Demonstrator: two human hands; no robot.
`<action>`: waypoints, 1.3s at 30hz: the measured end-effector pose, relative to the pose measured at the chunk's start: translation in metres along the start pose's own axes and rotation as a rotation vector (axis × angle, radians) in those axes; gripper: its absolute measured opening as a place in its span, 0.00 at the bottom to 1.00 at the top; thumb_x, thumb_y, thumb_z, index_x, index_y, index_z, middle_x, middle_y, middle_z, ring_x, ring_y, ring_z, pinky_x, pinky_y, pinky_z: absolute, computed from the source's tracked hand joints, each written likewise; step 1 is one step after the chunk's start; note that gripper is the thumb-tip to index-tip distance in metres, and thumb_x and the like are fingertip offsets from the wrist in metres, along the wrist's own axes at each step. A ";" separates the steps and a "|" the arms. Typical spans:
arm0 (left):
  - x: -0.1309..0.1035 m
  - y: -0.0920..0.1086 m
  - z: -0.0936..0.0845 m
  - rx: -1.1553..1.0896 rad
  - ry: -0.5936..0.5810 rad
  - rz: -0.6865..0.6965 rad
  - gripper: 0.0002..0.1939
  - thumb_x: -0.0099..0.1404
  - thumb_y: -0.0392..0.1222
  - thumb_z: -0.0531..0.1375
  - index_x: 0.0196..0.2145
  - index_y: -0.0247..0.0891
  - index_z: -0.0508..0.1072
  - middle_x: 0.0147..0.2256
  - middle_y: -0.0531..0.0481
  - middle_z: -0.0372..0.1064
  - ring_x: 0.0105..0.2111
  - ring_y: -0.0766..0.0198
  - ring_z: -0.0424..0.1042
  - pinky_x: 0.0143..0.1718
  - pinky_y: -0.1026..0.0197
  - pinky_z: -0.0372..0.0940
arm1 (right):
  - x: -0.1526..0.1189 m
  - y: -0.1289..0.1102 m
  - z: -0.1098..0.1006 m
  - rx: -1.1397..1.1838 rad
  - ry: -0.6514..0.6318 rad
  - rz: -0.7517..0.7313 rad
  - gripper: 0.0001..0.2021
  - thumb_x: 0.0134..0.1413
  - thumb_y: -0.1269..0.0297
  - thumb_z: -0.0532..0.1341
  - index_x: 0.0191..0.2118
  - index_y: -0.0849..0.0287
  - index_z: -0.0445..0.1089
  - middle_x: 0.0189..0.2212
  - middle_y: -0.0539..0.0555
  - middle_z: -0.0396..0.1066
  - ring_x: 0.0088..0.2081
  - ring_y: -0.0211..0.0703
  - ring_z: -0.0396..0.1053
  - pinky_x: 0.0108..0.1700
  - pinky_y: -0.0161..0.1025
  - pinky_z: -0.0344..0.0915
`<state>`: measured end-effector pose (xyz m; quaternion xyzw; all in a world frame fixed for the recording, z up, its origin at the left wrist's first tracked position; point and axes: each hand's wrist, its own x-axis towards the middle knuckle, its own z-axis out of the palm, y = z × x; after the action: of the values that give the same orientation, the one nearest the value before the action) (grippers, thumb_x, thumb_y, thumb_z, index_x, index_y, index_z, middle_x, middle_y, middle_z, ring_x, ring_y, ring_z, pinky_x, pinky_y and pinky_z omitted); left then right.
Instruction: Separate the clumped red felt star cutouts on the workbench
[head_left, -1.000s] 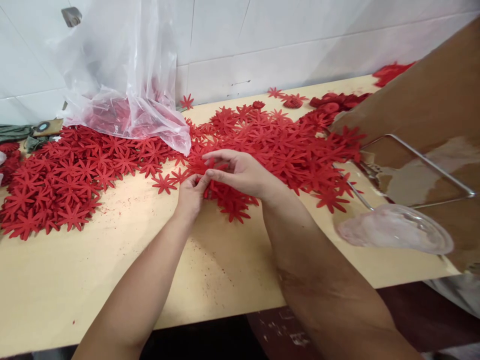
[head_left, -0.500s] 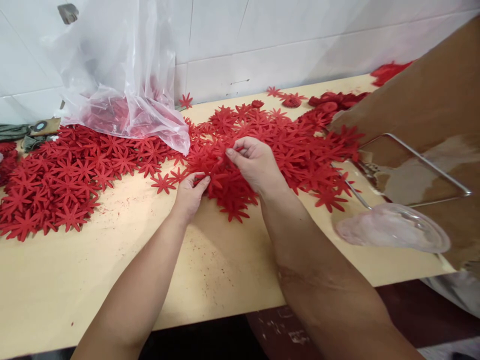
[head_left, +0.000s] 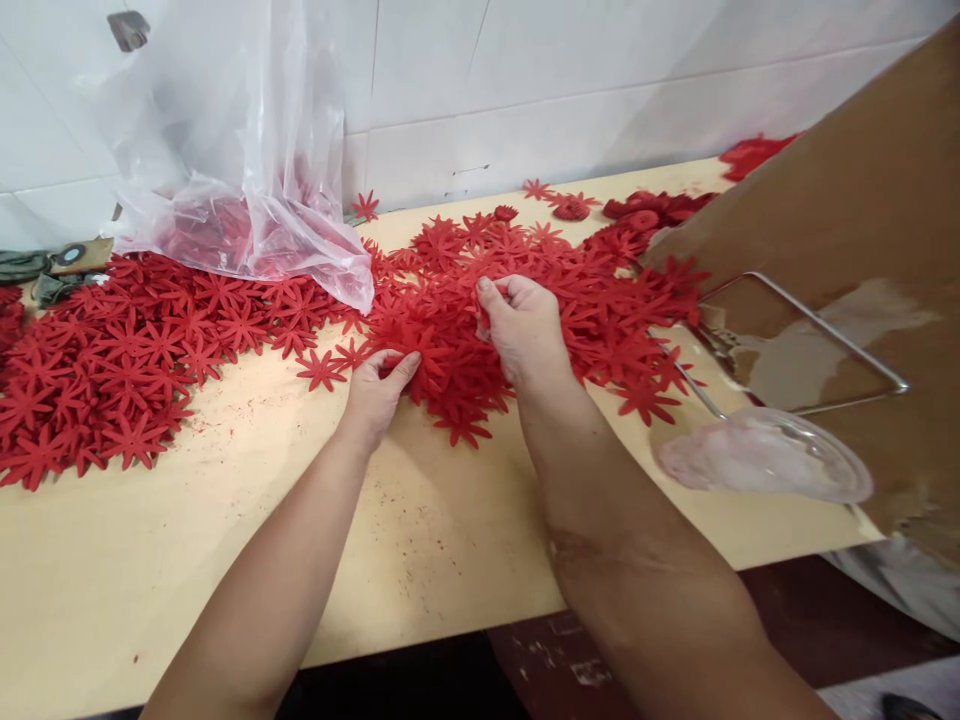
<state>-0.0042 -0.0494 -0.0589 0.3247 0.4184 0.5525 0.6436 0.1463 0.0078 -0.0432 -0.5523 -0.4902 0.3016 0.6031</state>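
My left hand (head_left: 379, 392) pinches a red flower-shaped cutout (head_left: 422, 355) by one petal, between thumb and fingertips. Higher and to the right, my right hand (head_left: 525, 325) is closed with thumb against fingers; a bit of red shows at its fingertips, but I cannot make out what it is. Both hands are over the near side of a loose heap of red flower cutouts (head_left: 600, 300) with long narrow petals. A single cutout (head_left: 321, 370) lies flat on the table just left of my left hand.
Another heap of red cutouts (head_left: 135, 350) spreads at left, under a clear plastic bag (head_left: 255, 200). To the right are a cardboard sheet (head_left: 862, 230), a bent metal wire frame (head_left: 829, 335) and a clear plastic dish (head_left: 772, 455). A tiled wall (head_left: 562, 60) stands behind the table (head_left: 262, 530).
My right hand has moved slightly right, away from the left hand, its fingers curled closer together. My left hand keeps its pinch. The whole view has shifted a little.
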 end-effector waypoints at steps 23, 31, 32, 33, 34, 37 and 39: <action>-0.001 0.000 0.000 -0.028 -0.048 -0.003 0.13 0.46 0.41 0.69 0.28 0.37 0.71 0.28 0.55 0.70 0.30 0.69 0.67 0.39 0.63 0.62 | 0.000 0.004 -0.005 -0.056 -0.054 -0.029 0.14 0.51 0.50 0.59 0.25 0.52 0.58 0.18 0.47 0.57 0.20 0.38 0.56 0.23 0.40 0.59; -0.006 0.004 0.002 -0.071 -0.098 0.027 0.13 0.45 0.41 0.70 0.30 0.37 0.75 0.34 0.52 0.75 0.37 0.66 0.72 0.47 0.59 0.63 | -0.007 -0.001 0.003 -0.008 -0.255 -0.004 0.12 0.46 0.67 0.60 0.39 0.53 0.62 0.26 0.50 0.70 0.26 0.43 0.69 0.31 0.44 0.69; -0.007 0.005 0.002 -0.074 -0.123 0.039 0.13 0.45 0.41 0.70 0.30 0.37 0.75 0.37 0.50 0.75 0.40 0.64 0.72 0.48 0.58 0.63 | -0.008 -0.002 0.003 -0.012 -0.288 -0.005 0.13 0.46 0.67 0.60 0.40 0.53 0.63 0.26 0.50 0.71 0.26 0.43 0.70 0.31 0.44 0.69; -0.007 0.005 0.002 -0.076 -0.141 0.051 0.13 0.45 0.42 0.70 0.29 0.37 0.75 0.40 0.49 0.75 0.43 0.63 0.72 0.50 0.58 0.62 | -0.009 -0.004 0.003 -0.014 -0.325 -0.011 0.13 0.46 0.67 0.60 0.41 0.53 0.63 0.27 0.50 0.72 0.27 0.43 0.70 0.32 0.44 0.69; -0.007 0.006 0.002 -0.079 -0.146 0.061 0.13 0.44 0.42 0.70 0.29 0.37 0.75 0.42 0.49 0.75 0.45 0.62 0.72 0.51 0.58 0.62 | -0.010 -0.005 0.004 -0.018 -0.360 -0.022 0.13 0.46 0.68 0.60 0.41 0.54 0.64 0.28 0.50 0.72 0.27 0.43 0.70 0.33 0.44 0.69; -0.005 0.004 0.001 -0.103 -0.085 0.065 0.13 0.43 0.43 0.71 0.28 0.37 0.75 0.37 0.50 0.77 0.40 0.63 0.73 0.49 0.57 0.63 | -0.014 -0.009 0.006 -0.049 -0.430 -0.065 0.13 0.45 0.69 0.61 0.40 0.55 0.67 0.29 0.51 0.73 0.30 0.43 0.71 0.36 0.44 0.70; -0.003 0.002 0.000 -0.107 -0.037 0.067 0.14 0.43 0.43 0.70 0.28 0.37 0.75 0.31 0.52 0.76 0.34 0.64 0.73 0.46 0.57 0.64 | -0.015 -0.012 0.007 -0.072 -0.447 -0.093 0.11 0.45 0.68 0.62 0.39 0.57 0.69 0.31 0.53 0.73 0.33 0.43 0.72 0.38 0.44 0.70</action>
<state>-0.0052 -0.0524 -0.0560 0.3139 0.3654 0.5892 0.6487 0.1327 -0.0060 -0.0362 -0.4697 -0.6470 0.3707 0.4726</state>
